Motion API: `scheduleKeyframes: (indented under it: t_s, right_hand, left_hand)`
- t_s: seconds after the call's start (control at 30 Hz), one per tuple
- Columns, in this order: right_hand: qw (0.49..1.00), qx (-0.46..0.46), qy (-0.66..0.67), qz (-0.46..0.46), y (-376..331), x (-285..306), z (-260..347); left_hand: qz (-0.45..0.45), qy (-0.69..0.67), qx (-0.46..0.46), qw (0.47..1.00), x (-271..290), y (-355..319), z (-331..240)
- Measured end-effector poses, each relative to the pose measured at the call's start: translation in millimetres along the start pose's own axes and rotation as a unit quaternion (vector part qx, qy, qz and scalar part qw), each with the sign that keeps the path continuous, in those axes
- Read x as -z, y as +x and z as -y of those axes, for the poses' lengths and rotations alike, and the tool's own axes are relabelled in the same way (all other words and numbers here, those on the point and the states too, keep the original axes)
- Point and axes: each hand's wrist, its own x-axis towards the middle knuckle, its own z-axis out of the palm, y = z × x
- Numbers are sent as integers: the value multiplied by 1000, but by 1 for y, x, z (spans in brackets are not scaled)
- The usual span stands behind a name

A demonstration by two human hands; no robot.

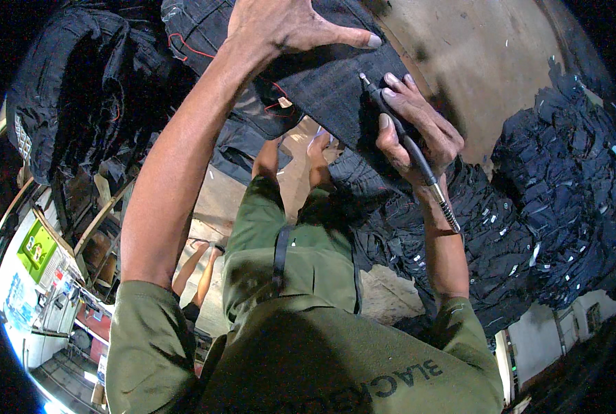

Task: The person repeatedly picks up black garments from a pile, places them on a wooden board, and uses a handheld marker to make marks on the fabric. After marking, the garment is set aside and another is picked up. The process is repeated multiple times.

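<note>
Dark denim garment (pixel 329 96) stretches out in front of me at the top, with loose red threads along its left side. My left hand (pixel 280 26) lies over it with the thumb stretched to the right; the other fingers are largely cut off by the top edge. In my right hand (pixel 422 131) is a slim, dark pen-shaped rotary handpiece (pixel 418 153), gripped like a pen. Its metal tip points up and left at the denim; whether it touches the cloth I cannot tell. A coiled spring sleeve shows at its rear end, near my wrist.
Dark garments (pixel 101 90) hang in a bulky heap at the left. Large piles of dark denim with small white tags (pixel 549 200) fill the right side. Another person's legs (pixel 201 272) show behind my left arm. A bright green panel (pixel 37 245) stands at the far left.
</note>
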Motion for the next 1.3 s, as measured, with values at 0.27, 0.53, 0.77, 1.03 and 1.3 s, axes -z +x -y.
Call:
scheduleKeyframes:
  t_s: [0.27, 0.53, 0.77, 1.03, 1.3]
  right_hand:
    - [999, -23, -23, -12, 0, -3, -10]
    - [999, -38, -13, -31, -2, -2, -8]
    - [999, -40, -6, -28, -5, 4, -8]
    - [997, -55, 34, -40, -21, 11, 12]
    - [999, -29, -37, -19, -15, -5, 10]
  left_hand:
    - [-8, -3, -3, 1000, -8, 5, 4]
    - [-8, -9, -6, 1000, -7, 5, 4]
    - [-5, -19, -4, 1000, -8, 5, 3]
    - [16, -61, 5, 998, -3, 7, 3]
    - [25, -31, 14, 999, -3, -1, 1]
